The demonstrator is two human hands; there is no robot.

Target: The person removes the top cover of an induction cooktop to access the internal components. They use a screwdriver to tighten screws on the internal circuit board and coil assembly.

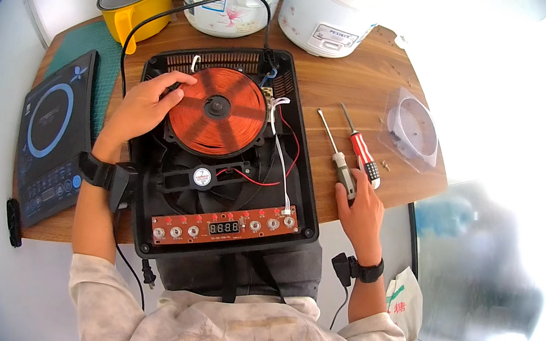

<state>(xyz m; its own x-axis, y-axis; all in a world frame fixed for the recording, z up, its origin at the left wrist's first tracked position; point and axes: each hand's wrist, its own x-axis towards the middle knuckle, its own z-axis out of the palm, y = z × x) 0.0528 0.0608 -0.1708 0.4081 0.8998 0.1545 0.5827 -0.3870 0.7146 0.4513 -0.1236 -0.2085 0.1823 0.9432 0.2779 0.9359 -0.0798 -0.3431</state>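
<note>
An opened induction cooker base (311,197) lies tilted toward me at the table's front edge, its black housing showing the insides. In it sits a round copper coil (222,131). My left hand (145,107) rests at the coil's upper left edge, fingers apart and touching its rim. Below the coil are a black fan (198,200) and a brown circuit board (236,226) with a small display. To the right, my right hand (362,208) has thumb and fingers around the grey handle of a screwdriver (342,167), which lies on the table. Beside it is a red-and-white-handled screwdriver (362,148).
A glass-topped panel (56,131) with a blue ring lies left on a green mat (76,49). Behind stand a yellow pot (143,6) and two white rice cookers (229,12) (324,16). Small screws (387,165) and a clear round plastic piece (415,128) lie right. A black cord (170,10) arches over.
</note>
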